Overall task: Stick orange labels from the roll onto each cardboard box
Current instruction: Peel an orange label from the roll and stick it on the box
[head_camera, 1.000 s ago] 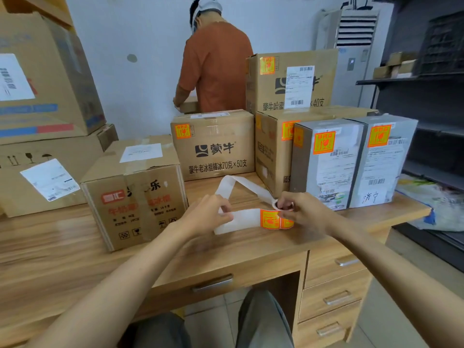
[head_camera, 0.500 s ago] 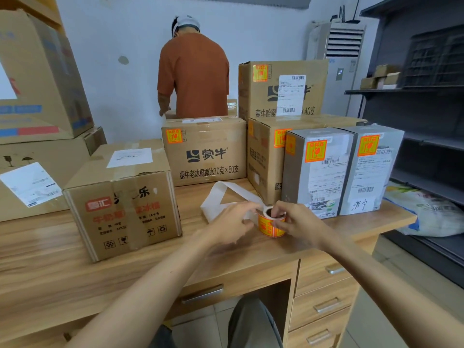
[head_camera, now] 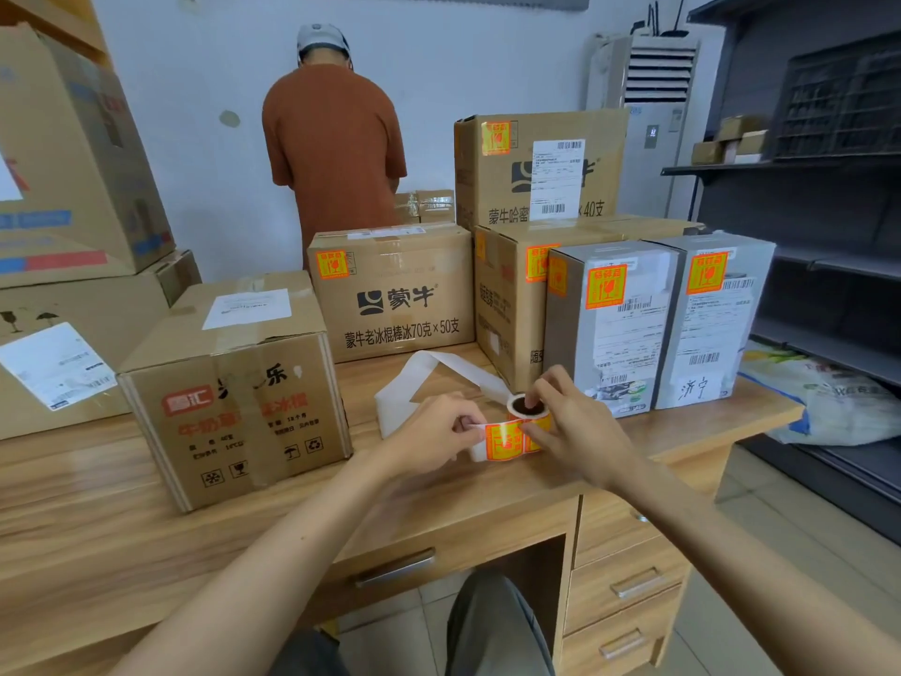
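The roll (head_camera: 529,414) is stood on end over the desk (head_camera: 97,519), core opening upward, just in front of the grey parcels (head_camera: 614,329). Whether it rests on the wood or is lifted slightly cannot be told. One orange label (head_camera: 504,440) is drawn out sideways from it, face toward the camera, its length running left.

The roll is steadied by the right hand (head_camera: 580,431): a fingertip is tucked into the core and the thumb is pressed against the outer wrap. The label's free left edge is pinched between thumb and forefinger of the left hand (head_camera: 434,434). Whether label alone or label with liner is caught there cannot be made out. Behind the hands, a spent white backing strip (head_camera: 424,378) is looped across the wood.

And now the relation that counts. Orange stickers are already seen on the Mengniu box (head_camera: 395,295), the cartons beside it and both parcels. None is seen on the visible faces of the near brown box (head_camera: 234,407). That box lies to the left of the hands, clear of the roll, with the left hand nearer. Once peeled, the label would likely be carried leftward by the pinching hand, with no crossing of arms needed.
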